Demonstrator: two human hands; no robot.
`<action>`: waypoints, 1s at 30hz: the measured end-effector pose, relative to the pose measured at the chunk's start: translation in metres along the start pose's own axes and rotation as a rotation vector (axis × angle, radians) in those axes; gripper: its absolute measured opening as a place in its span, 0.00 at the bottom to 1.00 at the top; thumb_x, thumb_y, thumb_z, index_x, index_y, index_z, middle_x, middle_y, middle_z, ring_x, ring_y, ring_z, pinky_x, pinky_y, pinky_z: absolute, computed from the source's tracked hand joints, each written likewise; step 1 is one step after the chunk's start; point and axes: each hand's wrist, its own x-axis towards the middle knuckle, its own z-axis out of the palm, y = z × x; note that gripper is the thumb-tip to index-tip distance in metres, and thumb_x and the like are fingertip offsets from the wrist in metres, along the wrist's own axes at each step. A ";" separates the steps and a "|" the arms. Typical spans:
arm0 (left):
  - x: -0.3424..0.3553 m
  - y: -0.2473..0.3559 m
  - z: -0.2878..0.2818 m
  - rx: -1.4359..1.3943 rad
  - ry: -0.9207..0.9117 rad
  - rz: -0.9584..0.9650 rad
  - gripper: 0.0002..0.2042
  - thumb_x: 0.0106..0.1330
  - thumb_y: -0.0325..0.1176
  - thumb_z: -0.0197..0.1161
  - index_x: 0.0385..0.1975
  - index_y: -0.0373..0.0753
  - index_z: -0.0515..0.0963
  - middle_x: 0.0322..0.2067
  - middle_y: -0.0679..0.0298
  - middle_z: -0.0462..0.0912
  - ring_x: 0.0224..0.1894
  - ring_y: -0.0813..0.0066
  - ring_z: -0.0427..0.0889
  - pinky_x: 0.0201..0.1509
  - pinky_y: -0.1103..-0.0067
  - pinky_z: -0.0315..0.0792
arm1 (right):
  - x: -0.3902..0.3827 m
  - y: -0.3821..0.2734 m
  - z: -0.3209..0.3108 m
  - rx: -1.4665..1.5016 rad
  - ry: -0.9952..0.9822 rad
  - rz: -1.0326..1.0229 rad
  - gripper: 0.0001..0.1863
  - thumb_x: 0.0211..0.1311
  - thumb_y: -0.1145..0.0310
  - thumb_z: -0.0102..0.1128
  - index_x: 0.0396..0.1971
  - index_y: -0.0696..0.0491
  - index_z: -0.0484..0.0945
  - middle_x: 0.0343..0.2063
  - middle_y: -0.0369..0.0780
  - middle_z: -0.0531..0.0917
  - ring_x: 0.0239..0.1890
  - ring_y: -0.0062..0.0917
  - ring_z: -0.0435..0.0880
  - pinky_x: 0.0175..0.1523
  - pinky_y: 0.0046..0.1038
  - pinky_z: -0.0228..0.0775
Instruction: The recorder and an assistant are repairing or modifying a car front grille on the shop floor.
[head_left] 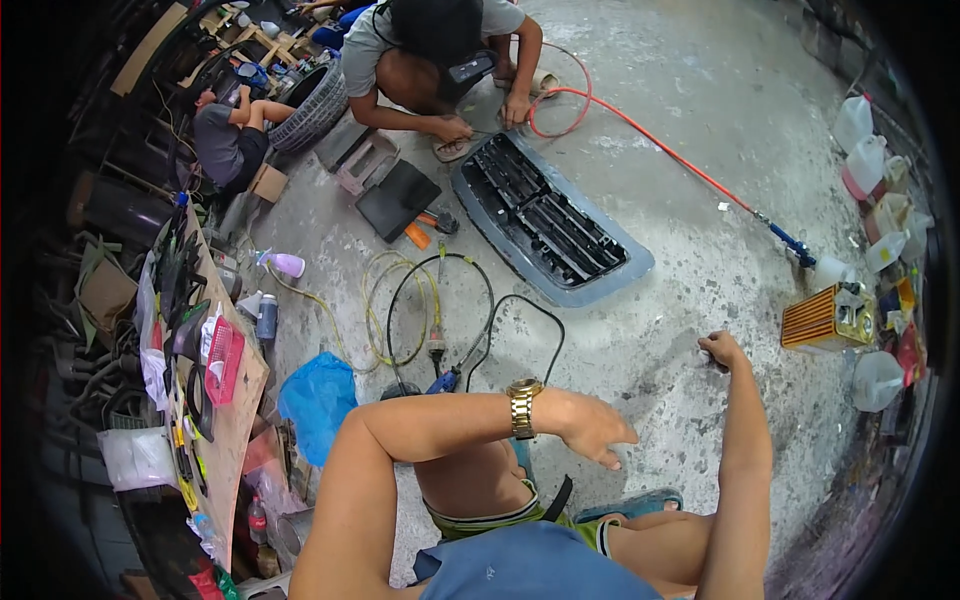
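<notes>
My left hand, with a gold watch at the wrist, hangs over my knees. Its fingers stretch loosely to the right and hold nothing. Farther out on the right, my right hand is low over the concrete floor with curled fingers; a dark patch shows under them, and whether it is a thing or shadow I cannot make out. Beyond both hands lies a car grille with black slats and a grey frame. Neither hand touches it. A co-worker squats at its far end, hands close to its edge.
A blue power tool, coiled cables and a blue plastic bag lie to the left. An orange air hose crosses the floor. A metal can and plastic jugs line the right. A board with tools stands left.
</notes>
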 end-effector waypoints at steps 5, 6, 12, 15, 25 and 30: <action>0.000 0.002 0.001 -0.009 0.021 0.026 0.28 0.64 0.46 0.50 0.58 0.33 0.59 0.48 0.45 0.71 0.50 0.49 0.71 0.52 0.65 0.66 | -0.008 0.000 -0.003 -0.072 -0.045 0.088 0.19 0.52 0.59 0.58 0.30 0.63 0.79 0.19 0.42 0.79 0.21 0.26 0.75 0.30 0.31 0.67; 0.000 0.003 0.000 -0.006 0.009 0.018 0.28 0.64 0.46 0.50 0.58 0.33 0.59 0.48 0.45 0.71 0.50 0.49 0.71 0.52 0.65 0.66 | -0.005 0.005 -0.002 -0.062 -0.021 0.068 0.16 0.54 0.60 0.58 0.24 0.62 0.78 0.13 0.39 0.74 0.13 0.23 0.70 0.20 0.30 0.61; -0.002 0.003 0.000 -0.002 0.011 0.002 0.28 0.64 0.46 0.50 0.58 0.33 0.58 0.48 0.45 0.71 0.49 0.50 0.71 0.51 0.65 0.66 | -0.006 -0.008 -0.001 -0.057 -0.047 0.087 0.18 0.53 0.58 0.58 0.29 0.61 0.79 0.18 0.42 0.78 0.19 0.26 0.74 0.28 0.31 0.67; -0.002 0.002 0.002 -0.001 0.016 0.007 0.28 0.63 0.46 0.50 0.58 0.33 0.59 0.48 0.45 0.71 0.49 0.50 0.72 0.51 0.65 0.66 | -0.012 -0.018 -0.002 -0.055 -0.053 0.109 0.18 0.53 0.58 0.57 0.30 0.61 0.79 0.18 0.41 0.78 0.18 0.26 0.74 0.26 0.31 0.66; 0.005 -0.001 -0.002 0.018 0.022 0.026 0.28 0.63 0.46 0.50 0.58 0.33 0.59 0.46 0.44 0.72 0.48 0.49 0.72 0.50 0.64 0.66 | 0.000 0.002 -0.002 -0.069 -0.045 0.083 0.18 0.53 0.58 0.58 0.29 0.61 0.79 0.17 0.40 0.77 0.17 0.26 0.74 0.25 0.31 0.65; 0.000 0.003 -0.004 0.010 0.019 0.013 0.28 0.63 0.46 0.50 0.58 0.33 0.59 0.46 0.45 0.72 0.48 0.49 0.72 0.50 0.64 0.66 | -0.004 -0.012 -0.008 -0.058 -0.056 0.078 0.17 0.53 0.59 0.59 0.24 0.61 0.77 0.14 0.38 0.74 0.15 0.24 0.71 0.22 0.30 0.63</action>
